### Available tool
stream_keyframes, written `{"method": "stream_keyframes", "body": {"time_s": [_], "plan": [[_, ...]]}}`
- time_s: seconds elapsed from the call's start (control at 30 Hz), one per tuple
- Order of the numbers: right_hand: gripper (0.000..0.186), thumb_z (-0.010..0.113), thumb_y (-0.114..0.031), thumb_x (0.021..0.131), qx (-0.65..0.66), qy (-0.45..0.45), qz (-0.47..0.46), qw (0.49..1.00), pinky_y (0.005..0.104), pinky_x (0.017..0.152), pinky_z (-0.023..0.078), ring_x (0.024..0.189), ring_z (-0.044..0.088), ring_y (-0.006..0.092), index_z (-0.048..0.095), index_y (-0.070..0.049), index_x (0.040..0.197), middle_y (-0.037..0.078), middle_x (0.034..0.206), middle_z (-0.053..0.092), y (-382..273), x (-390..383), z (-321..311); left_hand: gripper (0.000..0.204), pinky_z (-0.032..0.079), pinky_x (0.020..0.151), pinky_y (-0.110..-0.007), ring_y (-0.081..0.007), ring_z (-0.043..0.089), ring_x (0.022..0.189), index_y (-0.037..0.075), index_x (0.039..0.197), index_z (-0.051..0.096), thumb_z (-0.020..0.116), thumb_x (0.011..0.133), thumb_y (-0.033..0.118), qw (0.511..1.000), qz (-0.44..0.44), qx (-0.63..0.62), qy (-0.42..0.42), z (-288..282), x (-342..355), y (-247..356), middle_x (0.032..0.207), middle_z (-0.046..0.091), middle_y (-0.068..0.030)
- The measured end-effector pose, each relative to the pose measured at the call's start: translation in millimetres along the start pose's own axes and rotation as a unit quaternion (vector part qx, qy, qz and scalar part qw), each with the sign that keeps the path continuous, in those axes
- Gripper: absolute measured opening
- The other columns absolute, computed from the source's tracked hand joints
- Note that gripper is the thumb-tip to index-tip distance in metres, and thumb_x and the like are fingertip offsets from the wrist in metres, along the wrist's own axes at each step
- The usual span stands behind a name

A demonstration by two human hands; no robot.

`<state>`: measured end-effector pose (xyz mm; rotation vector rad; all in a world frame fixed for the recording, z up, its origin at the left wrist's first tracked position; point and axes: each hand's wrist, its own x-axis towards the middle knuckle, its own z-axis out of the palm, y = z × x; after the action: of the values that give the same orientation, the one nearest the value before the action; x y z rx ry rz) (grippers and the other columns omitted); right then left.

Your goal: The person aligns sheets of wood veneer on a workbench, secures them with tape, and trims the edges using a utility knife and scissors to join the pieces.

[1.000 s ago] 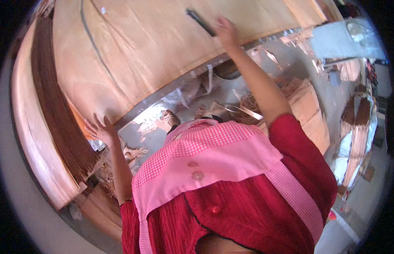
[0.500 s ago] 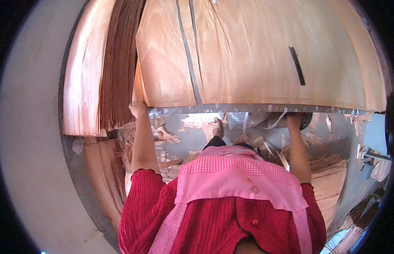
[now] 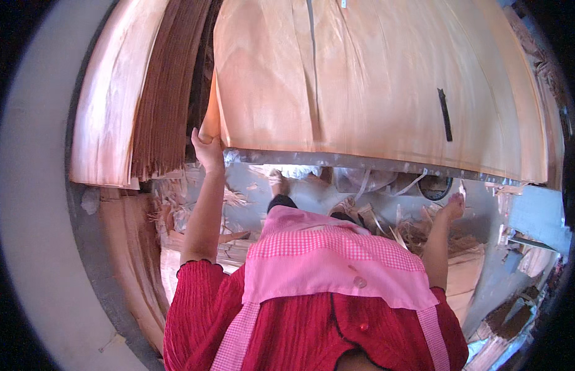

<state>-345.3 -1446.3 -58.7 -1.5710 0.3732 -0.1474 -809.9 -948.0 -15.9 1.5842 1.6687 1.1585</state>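
Large thin sheets of pale wood veneer point(image 3: 386, 80) lie over a grey-edged worktable, with a narrow dark gap point(image 3: 313, 68) running between them. My left hand point(image 3: 207, 149) pinches the near left corner of the left veneer sheet point(image 3: 263, 80), and that edge curls up beside it. My right hand point(image 3: 455, 206) is off the table's near edge, toward the right, fingers curled. A thin pale sliver shows by its fingertips; whether it is held is unclear. A narrow black strip point(image 3: 446, 114) lies on the veneer at the right, untouched.
A thick stack of veneer point(image 3: 161, 93) stands left of the sheets. The grey table edge point(image 3: 337, 162) runs between me and the veneer. Below it are torn veneer scraps point(image 3: 235, 196), a dark round object point(image 3: 434, 187) and my feet. A pale blue panel point(image 3: 538, 213) stands at the right.
The left sheet has shifted right against its neighbour, so two grey gaps have become one narrow line. My right hand has come away from beneath the table edge, rightward and nearer to me.
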Motion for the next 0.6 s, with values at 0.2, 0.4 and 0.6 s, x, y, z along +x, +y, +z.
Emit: {"method": "stream_keyframes", "body": {"time_s": [0.2, 0.4, 0.6], "plan": [[0.027, 0.051, -0.008, 0.078, -0.089, -0.277, -0.144, 0.946, 0.0291, 0.078, 0.044, 0.086, 0.056, 0.019, 0.053, 0.002, 0.103, 0.011, 0.094, 0.059, -115.7, -198.7, 160.7, 0.072, 0.047, 0.064, -0.029, -0.0177, 0.054, 0.07, 0.003, 0.129, 0.024, 0.06, 0.066, -0.003, 0.989, -0.012, -0.139, -0.058, 1.0, -8.9, -8.6, 0.096, 0.051, -0.0144], [0.044, 0.051, -0.004, 0.078, -0.062, -0.692, -0.304, 0.652, 0.0328, 0.097, 0.032, 0.116, 0.04, 0.0236, 0.041, 0.001, 0.12, 0.014, 0.123, 0.044, -97.2, -490.6, 404.0, 0.071, 0.043, 0.053, -0.024, -0.0118, 0.051, 0.061, 0.003, 0.129, 0.025, 0.064, 0.069, 0.004, 0.959, -0.14, -0.178, -0.17, -5.4, -4.4, 6.8, 0.078, 0.053, -0.0076], [0.07, 0.048, -0.044, 0.08, -0.329, -0.569, -0.565, 0.499, 0.039, 0.102, 0.019, 0.127, 0.02, 0.0263, 0.026, 0.0, 0.129, 0.013, 0.136, 0.026, -24.0, -497.9, 465.0, 0.059, 0.046, 0.056, -0.027, -0.0153, 0.053, 0.059, 0.0, 0.124, 0.03, 0.057, 0.072, 0.0, 0.847, -0.365, -0.291, -0.256, -45.6, 27.7, -9.0, 0.085, 0.052, -0.0087]]}}
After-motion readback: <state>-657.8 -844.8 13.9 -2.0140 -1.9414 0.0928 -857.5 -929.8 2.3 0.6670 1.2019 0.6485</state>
